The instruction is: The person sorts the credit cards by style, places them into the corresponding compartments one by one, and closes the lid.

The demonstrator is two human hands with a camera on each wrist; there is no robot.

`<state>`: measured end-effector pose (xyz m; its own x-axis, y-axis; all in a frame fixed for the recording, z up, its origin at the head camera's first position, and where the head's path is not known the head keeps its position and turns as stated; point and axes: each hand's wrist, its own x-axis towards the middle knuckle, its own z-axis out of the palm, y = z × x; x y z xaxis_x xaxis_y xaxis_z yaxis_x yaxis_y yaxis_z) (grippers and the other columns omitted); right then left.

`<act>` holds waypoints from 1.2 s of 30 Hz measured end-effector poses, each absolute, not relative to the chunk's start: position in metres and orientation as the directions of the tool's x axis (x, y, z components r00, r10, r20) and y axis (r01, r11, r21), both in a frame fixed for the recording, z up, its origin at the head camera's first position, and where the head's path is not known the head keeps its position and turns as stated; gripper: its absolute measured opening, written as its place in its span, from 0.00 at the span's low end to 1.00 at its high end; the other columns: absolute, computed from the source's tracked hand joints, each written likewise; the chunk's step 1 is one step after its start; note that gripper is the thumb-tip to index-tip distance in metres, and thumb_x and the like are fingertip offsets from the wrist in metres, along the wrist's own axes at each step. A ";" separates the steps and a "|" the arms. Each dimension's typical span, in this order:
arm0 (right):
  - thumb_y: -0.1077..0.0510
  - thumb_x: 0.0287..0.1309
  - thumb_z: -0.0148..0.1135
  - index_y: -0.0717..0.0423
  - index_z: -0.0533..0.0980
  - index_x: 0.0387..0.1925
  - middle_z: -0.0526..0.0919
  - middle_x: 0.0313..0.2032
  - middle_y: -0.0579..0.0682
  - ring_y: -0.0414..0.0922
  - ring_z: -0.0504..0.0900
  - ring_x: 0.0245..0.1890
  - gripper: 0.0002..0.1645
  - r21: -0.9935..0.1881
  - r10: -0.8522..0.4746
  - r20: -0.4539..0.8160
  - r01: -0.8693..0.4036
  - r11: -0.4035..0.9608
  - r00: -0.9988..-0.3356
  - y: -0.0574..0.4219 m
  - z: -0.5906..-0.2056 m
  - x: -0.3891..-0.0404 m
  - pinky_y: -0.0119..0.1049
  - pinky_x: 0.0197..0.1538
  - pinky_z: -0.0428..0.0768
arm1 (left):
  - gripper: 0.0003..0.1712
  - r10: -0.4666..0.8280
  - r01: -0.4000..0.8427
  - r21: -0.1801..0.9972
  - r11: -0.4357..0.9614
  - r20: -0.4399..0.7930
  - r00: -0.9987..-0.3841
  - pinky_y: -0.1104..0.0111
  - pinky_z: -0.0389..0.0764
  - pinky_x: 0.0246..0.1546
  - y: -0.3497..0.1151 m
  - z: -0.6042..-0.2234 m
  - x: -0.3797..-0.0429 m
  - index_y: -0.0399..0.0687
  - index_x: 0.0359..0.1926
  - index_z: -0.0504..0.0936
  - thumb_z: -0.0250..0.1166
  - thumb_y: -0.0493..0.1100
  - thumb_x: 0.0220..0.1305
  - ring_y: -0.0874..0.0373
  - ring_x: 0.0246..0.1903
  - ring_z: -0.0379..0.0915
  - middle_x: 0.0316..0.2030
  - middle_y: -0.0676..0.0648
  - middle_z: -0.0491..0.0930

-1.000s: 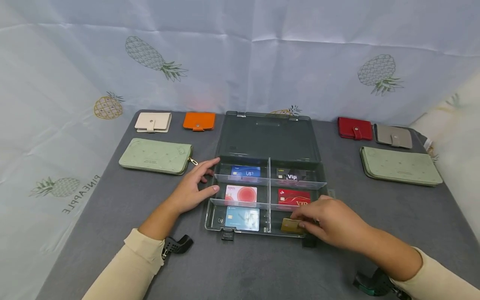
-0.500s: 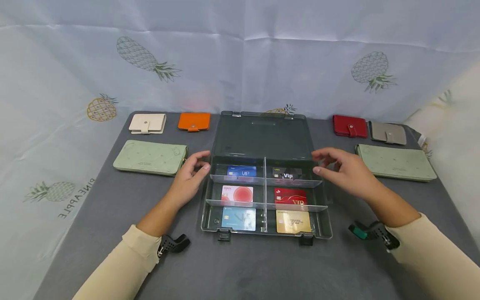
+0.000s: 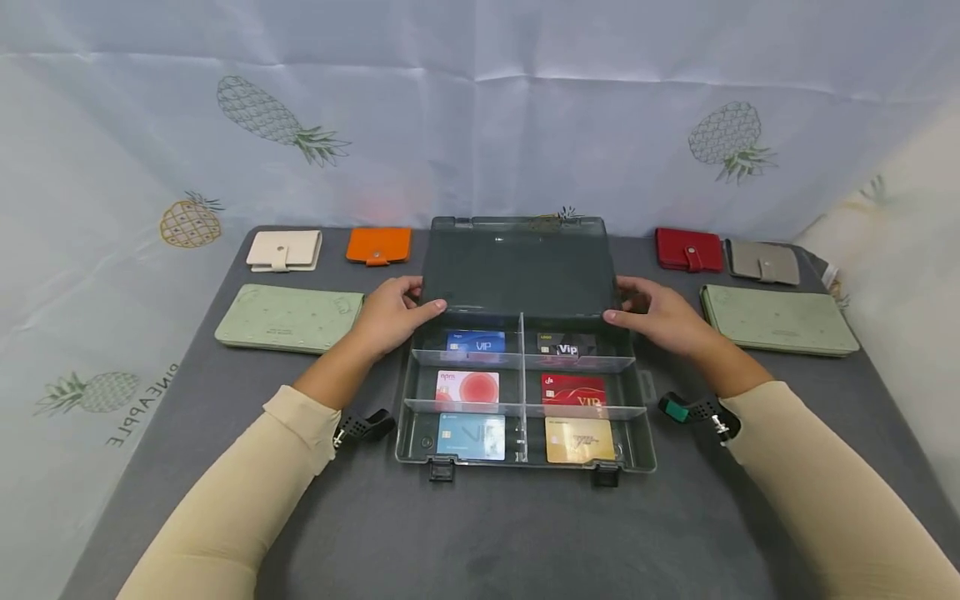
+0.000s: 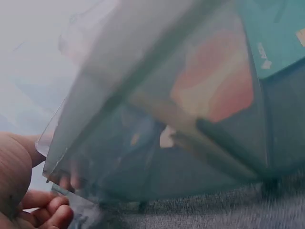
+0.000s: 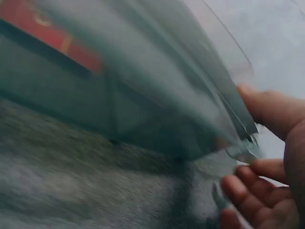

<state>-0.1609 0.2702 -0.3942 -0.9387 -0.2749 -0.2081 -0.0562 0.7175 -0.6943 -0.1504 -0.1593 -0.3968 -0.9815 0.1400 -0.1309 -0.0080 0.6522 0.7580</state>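
A smoky clear plastic divider box (image 3: 522,463) lies in the middle of the table, its lid (image 3: 517,267) tipped back. My left hand (image 3: 390,315) grips the lid's left edge near the hinge, thumb in front and fingers behind. Opposite it, my right hand (image 3: 663,317) holds the right edge the same way. Each compartment has one card: blue (image 3: 476,342), black (image 3: 566,344), pink-and-white (image 3: 467,387), red (image 3: 573,390), light blue (image 3: 472,437) and gold (image 3: 579,440). In the left wrist view, the thumb and fingers (image 4: 55,210) close around the box's corner.
To the left lie a cream wallet (image 3: 285,250), an orange wallet (image 3: 378,245) and a long green wallet (image 3: 288,318). On the right are a red wallet (image 3: 688,249), a grey wallet (image 3: 763,262) and another green wallet (image 3: 780,321). A pineapple-print cloth (image 3: 480,125) hangs behind.
My right hand let go of the gold card, now flat in its front right compartment, and moved up to the lid's right edge. My left hand slid up to the lid's left edge.
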 end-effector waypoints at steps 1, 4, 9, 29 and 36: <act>0.46 0.72 0.69 0.64 0.57 0.82 0.72 0.70 0.67 0.63 0.73 0.66 0.51 -0.701 -0.264 -0.172 -0.070 0.710 -0.949 0.269 -0.394 -0.159 0.65 0.65 0.73 | 0.43 0.130 0.009 0.751 0.661 -0.102 -0.986 0.49 0.78 0.59 -0.160 -0.396 -0.151 0.35 0.78 0.68 0.70 0.54 0.73 0.42 0.57 0.74 0.67 0.37 0.75; 0.55 0.69 0.73 0.63 0.60 0.81 0.70 0.72 0.66 0.63 0.74 0.65 0.48 -0.709 -0.228 -0.017 -0.149 0.689 -0.974 0.266 -0.392 -0.149 0.63 0.60 0.75 | 0.41 0.095 0.078 0.745 0.663 0.020 -0.995 0.50 0.78 0.56 -0.160 -0.394 -0.148 0.36 0.74 0.72 0.76 0.51 0.69 0.43 0.53 0.75 0.60 0.38 0.78; 0.67 0.67 0.71 0.62 0.67 0.77 0.75 0.68 0.63 0.50 0.77 0.60 0.40 -0.719 -0.214 0.238 -0.320 0.617 -0.947 0.271 -0.387 -0.120 0.40 0.56 0.72 | 0.35 0.120 0.202 0.799 0.566 0.163 -0.979 0.57 0.76 0.49 -0.170 -0.392 -0.130 0.37 0.70 0.74 0.74 0.47 0.70 0.45 0.52 0.76 0.60 0.39 0.78; 0.43 0.82 0.49 0.53 0.48 0.87 0.44 0.86 0.54 0.44 0.41 0.85 0.44 -0.963 -0.582 0.121 -0.238 0.128 -0.804 0.309 -0.396 -0.042 0.27 0.74 0.53 | 0.61 0.494 0.392 0.878 0.276 0.220 -0.841 0.67 0.62 0.73 -0.218 -0.418 -0.068 0.51 0.84 0.62 0.57 0.84 0.63 0.54 0.76 0.63 0.82 0.47 0.60; 0.53 0.75 0.59 0.55 0.47 0.87 0.43 0.86 0.56 0.40 0.45 0.84 0.49 -0.953 -0.649 0.121 -0.272 0.137 -0.751 0.326 -0.413 -0.066 0.24 0.74 0.55 | 0.63 0.581 0.402 0.856 0.325 0.155 -0.799 0.42 0.54 0.77 -0.224 -0.421 -0.081 0.52 0.86 0.55 0.63 0.81 0.62 0.49 0.83 0.46 0.85 0.52 0.51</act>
<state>-0.0660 0.3261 -0.4127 -0.7509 -0.6494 0.1207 -0.2717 0.1371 -0.9526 -0.0815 -0.2240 -0.4213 -0.7993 0.5807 0.1548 0.4018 0.3248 0.8562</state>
